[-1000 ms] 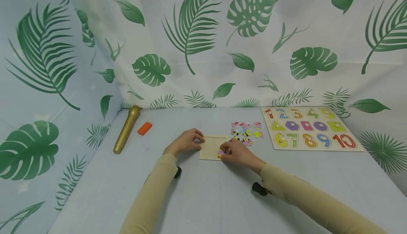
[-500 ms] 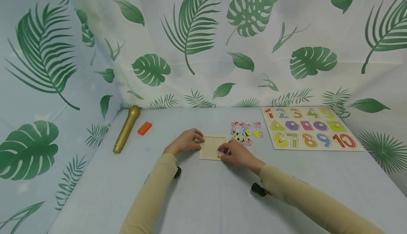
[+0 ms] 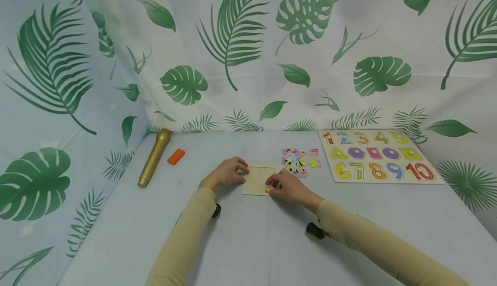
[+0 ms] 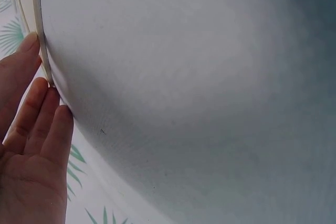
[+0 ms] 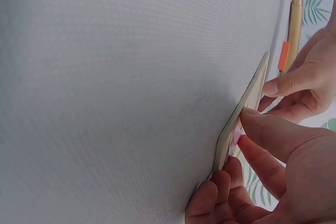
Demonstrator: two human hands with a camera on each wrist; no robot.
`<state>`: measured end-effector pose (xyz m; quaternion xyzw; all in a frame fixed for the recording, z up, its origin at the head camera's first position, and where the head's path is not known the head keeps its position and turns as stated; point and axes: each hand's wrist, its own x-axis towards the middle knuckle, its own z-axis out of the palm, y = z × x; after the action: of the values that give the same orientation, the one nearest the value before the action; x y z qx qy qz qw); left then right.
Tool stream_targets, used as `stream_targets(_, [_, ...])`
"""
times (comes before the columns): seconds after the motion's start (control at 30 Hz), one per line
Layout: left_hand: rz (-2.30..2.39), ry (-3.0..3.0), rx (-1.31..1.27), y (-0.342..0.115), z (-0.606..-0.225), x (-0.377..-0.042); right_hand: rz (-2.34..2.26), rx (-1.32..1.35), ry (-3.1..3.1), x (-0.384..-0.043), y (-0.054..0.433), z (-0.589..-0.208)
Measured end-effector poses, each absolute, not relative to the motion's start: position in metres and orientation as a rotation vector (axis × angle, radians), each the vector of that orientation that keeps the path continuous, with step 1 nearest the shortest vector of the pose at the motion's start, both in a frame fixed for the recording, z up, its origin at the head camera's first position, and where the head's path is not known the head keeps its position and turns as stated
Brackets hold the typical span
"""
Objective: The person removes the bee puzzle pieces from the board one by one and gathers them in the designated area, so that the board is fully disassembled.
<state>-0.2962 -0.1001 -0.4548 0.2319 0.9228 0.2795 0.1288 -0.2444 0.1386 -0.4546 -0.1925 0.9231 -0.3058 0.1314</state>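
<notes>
A small square wooden puzzle tray [image 3: 256, 180] lies on the table between both hands. My left hand [image 3: 227, 173] holds its left edge; in the left wrist view the thumb [image 4: 29, 44] touches the rim and the other fingers reach past the corner. At the tray's near right corner, my right hand [image 3: 289, 187] pinches a pink and yellow jigsaw piece [image 3: 268, 188], partly hidden by the fingers. In the right wrist view the index fingertip touches the pink piece [image 5: 237, 136], while the thumb lies by the rim. More jigsaw pieces [image 3: 300, 174] are spread just behind the right hand.
A wooden number-and-shape board [image 3: 382, 158] lies at the right. Over on the left are a gold microphone [image 3: 154, 158] and an orange block [image 3: 176, 156]. Leaf-patterned cloth [image 3: 248, 74] hangs behind the table.
Both hands stay almost still. The right fingers have shifted very slightly left at the tray's near right corner, with the jigsaw piece still there.
</notes>
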Motion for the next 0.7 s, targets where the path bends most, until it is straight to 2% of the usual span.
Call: stream_targets(0.7, [0.814,2.688,0.711,-0.1006,-0.4559,-0.2968,-0.903,-0.556,2.707,-0.2443,0.1362,-0.4557])
